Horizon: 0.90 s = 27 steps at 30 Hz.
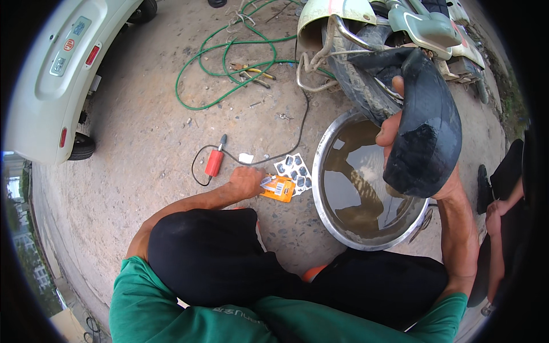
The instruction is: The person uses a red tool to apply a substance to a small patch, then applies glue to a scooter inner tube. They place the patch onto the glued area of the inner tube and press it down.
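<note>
My right hand [391, 135] grips a black rubber inner tube [426, 126], lifted over a metal basin [321, 197] of murky water. A wet patch glistens on the tube, which runs back toward the tire [353, 74]. Low at the ground, my left hand [247, 181] has its fingers drawn together at the left edge of an orange packet [279, 188]. Whatever they pinch is hidden. Just beyond the packet lies a sheet of dark round tire patches [294, 170]. A red corded tool with a grey tip [214, 162] rests left of that hand.
A motorbike [423, 31] lies at the upper right. Green hose [197, 106] coils on the concrete, with pliers [251, 75] among its loops. A black cord [306, 108] runs to the red tool. A white car [63, 74] stands left; another person [503, 217] is at right.
</note>
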Motion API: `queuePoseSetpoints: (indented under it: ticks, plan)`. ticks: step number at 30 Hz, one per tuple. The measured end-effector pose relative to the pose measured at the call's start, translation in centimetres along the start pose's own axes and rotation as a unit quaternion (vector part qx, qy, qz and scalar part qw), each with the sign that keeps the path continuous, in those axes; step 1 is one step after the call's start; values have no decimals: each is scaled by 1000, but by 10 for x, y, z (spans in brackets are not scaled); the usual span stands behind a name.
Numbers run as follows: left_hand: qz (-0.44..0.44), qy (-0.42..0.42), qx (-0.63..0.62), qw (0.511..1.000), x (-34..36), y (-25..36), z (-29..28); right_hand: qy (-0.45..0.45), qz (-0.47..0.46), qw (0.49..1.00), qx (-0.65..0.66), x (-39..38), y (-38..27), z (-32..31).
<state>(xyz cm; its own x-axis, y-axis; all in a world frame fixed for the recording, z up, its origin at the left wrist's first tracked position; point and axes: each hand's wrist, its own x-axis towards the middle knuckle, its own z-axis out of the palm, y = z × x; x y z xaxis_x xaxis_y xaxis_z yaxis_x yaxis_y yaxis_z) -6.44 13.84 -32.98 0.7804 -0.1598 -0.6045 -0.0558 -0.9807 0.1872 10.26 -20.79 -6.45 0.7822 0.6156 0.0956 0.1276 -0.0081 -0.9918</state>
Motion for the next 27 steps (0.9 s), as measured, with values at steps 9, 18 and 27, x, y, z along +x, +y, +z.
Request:
queuePoseSetpoints:
  ticks: [9,18,27]
  plan:
    - [70,72,-72,992,24,10,-23,-26,-26,999,4,-4,8,-4]
    - [107,153,-65,980,75,32,0,-2,77,990,115,-3,-7,3]
    - [163,203,-54,964,78,29,4,-15,60,995,81,-5,-8,-4]
